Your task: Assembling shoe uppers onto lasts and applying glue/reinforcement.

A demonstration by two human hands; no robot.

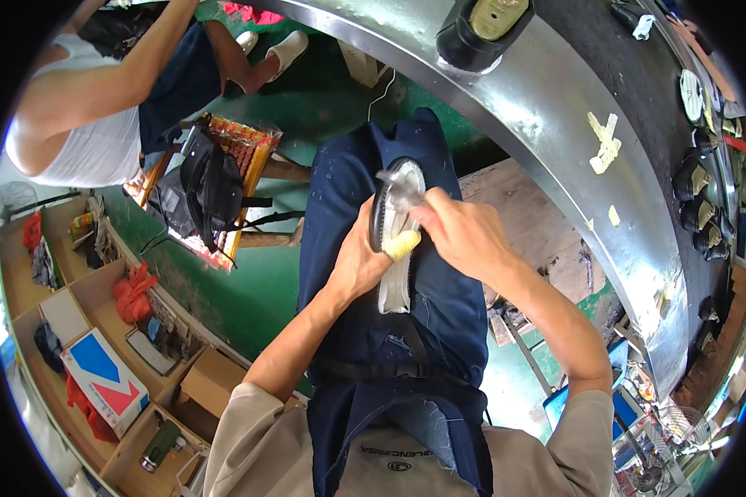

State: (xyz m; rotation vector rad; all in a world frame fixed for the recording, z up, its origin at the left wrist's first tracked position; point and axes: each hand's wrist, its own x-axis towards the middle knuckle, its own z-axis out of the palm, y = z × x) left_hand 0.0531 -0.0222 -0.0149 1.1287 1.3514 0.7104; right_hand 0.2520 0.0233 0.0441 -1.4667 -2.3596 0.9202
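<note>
A shoe (pixel 395 286) with a pale, silvery upper and a dark, ridged sole edge rests lengthwise over my lap, on a dark blue apron (pixel 331 240). My left hand (pixel 358 258) is closed round its left side, with yellow wrapping (pixel 403 244) on the thumb lying across the shoe. At the shoe's far end, my right hand (pixel 464 236) has its fingers pinched together against the upper. A greyish, blurred patch beside those fingertips hides what they hold, if anything.
A metal-edged conveyor (pixel 547 124) curves along the right, bearing a dark shoe-shaped piece (pixel 485 33) and tape scraps (pixel 605 142). Another person (pixel 99 108) sits at the far left near a stool with a black bag (pixel 203 190). Wooden compartments (pixel 99 302) stand at left.
</note>
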